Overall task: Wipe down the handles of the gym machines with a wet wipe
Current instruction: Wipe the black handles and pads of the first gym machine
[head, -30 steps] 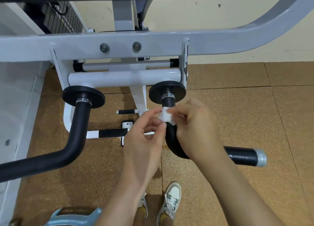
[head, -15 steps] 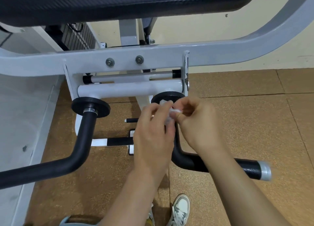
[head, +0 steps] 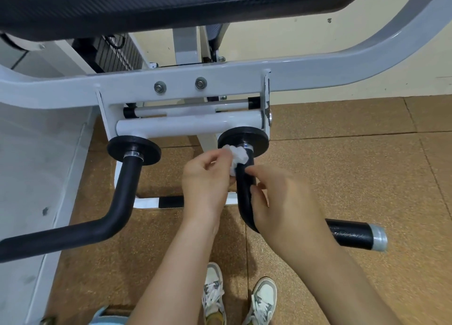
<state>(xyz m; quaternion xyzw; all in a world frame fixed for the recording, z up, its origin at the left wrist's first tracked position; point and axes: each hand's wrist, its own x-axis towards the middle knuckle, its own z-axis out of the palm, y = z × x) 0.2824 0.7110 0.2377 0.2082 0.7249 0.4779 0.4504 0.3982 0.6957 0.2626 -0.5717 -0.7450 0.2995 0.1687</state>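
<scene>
**A:** What are the hands up to?

**B:** The left hand (head: pixel 205 180) pinches the wet wipe (head: pixel 239 154), which is bunched into a small white wad. It presses the wad against the top of the black handle (head: pixel 243 192) at the centre of the frame, just under the round black collar (head: pixel 254 139). The right hand (head: pixel 283 202) curls its fingers round the same handle lower down, near the bend.

**A:** How will the wipe behave?

**B:** I judge it light, soft and limp (it crumples rather than keeping a shape). It is probably damp, so it should glide, but it could roll up or tear if dragged hard. It would work best spread out and wrapped round the bar, with thumb and fingers on opposite sides. The handle looks stiff and fixed, with a faintly textured coat, so it should stand firm pressure.

**A:** And farther out?

**B:** The handle's silver end cap (head: pixel 378 238) sits at the right. A second handle (head: pixel 122 202) bends away at lower left, well apart from both hands. The white frame (head: pixel 171 82) crosses the middle, under a dark pad (head: pixel 171 2) along the top. Shoes (head: pixel 264 297) stand on the brown floor (head: pixel 342 166).

**A:** Any brand or writing?

**B:** None that I can read.
</scene>
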